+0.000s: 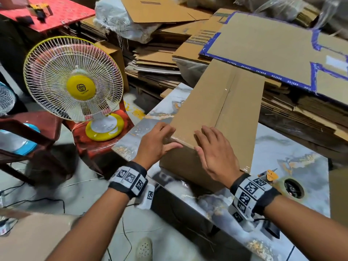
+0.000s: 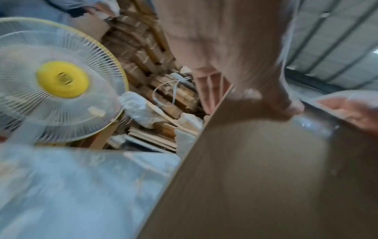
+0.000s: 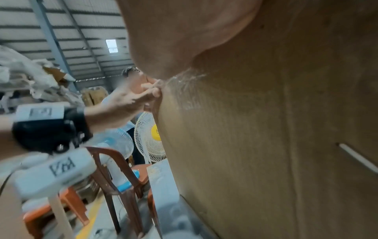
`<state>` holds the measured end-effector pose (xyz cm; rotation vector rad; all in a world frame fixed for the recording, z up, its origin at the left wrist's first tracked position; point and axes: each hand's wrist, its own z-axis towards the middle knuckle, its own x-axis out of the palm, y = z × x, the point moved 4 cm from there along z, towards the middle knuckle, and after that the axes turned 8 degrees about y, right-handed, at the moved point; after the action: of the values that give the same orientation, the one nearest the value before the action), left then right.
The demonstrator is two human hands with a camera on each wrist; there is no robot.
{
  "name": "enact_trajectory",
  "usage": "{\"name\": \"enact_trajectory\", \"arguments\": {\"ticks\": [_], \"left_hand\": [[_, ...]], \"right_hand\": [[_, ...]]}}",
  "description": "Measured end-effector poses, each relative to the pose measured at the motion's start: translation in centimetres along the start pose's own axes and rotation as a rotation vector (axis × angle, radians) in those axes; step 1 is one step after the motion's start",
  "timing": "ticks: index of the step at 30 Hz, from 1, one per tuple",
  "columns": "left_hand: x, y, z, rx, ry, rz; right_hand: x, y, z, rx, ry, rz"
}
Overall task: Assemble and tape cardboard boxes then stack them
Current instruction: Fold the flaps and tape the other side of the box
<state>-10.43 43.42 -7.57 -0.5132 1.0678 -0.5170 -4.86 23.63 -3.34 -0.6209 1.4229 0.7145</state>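
Box (image 1: 216, 117) lies closed on the table (image 1: 293, 147), its near end towards the person, its far end against the flat cardboard stack (image 1: 282, 59). Clear tape runs along its top seam and folds over the near edge.

Left hand (image 1: 156, 142) rests at the near-left corner of the box, fingers spread and flat, thumb along the edge. Right hand (image 1: 214, 151) lies flat on the near edge just beside it, fingers straight and apart, pressing the tape end down. Neither hand pinches anything.

Risks, as judged:
- Tape end creased on the near face; it may lift if not pressed flat
- Box overhangs the near-left table edge; a push there could tip it

Box contents cannot be told; flaps closed.

Tape roll (image 1: 291, 187) lies on the table right of the box; fan (image 1: 73, 80) stands well left of it
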Motion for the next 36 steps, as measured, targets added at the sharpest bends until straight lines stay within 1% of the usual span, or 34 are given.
{"name": "enact_trajectory", "arguments": {"ticks": [3, 5, 7, 9, 11, 14, 17, 20, 23, 25, 28, 32, 34, 36], "left_hand": [[-1.2, -0.8, 1.7, 0.014, 0.210, 0.142], [-1.3, -1.0, 2.8, 0.086, 0.335, 0.295], [-0.9, -1.2, 3.5, 0.197, 0.454, 0.417], [-0.3, -1.5, 4.0, 0.286, 0.567, 0.484], [0.4, -1.9, 4.3, 0.330, 0.623, 0.520], [0.8, -1.9, 4.5, 0.356, 0.626, 0.503], [1.0, -1.6, 4.5, 0.394, 0.637, 0.554], [1.0, -1.5, 4.6, 0.403, 0.633, 0.569], [1.1, -1.7, 4.6, 0.416, 0.595, 0.598], [1.2, -1.7, 4.3, 0.429, 0.575, 0.625], [1.0, -1.7, 4.1, 0.438, 0.554, 0.673], [0.8, -2.0, 4.1, 0.431, 0.580, 0.695], [0.5, -2.1, 4.2, 0.446, 0.605, 0.713], [0.7, -2.6, 4.9, 0.494, 0.635, 0.744]], "right_hand": [[0.5, 0.3, 0.6, 0.025, 0.075, -0.127], [0.8, 0.4, 0.8, 0.004, 0.107, -0.181], [0.9, 0.3, 0.9, -0.014, 0.122, -0.192], [0.9, 0.1, 0.7, 0.003, 0.127, -0.186], [0.8, 0.1, 0.7, 0.020, 0.110, -0.180], [1.0, 0.3, 0.7, 0.019, 0.105, -0.182], [0.9, 0.0, 0.5, 0.020, 0.118, -0.190], [0.6, 0.2, 0.3, 0.060, 0.124, -0.191], [0.6, 0.9, 0.6, 0.114, 0.117, -0.209], [0.9, 0.9, 0.7, 0.109, 0.127, -0.231], [1.0, -0.9, -1.0, 0.088, 0.122, -0.244], [1.4, -4.3, -5.1, 0.140, 0.112, -0.230], [1.2, -4.4, -5.8, 0.176, 0.072, -0.238], [0.9, -3.5, -5.2, 0.191, 0.030, -0.240]]}}
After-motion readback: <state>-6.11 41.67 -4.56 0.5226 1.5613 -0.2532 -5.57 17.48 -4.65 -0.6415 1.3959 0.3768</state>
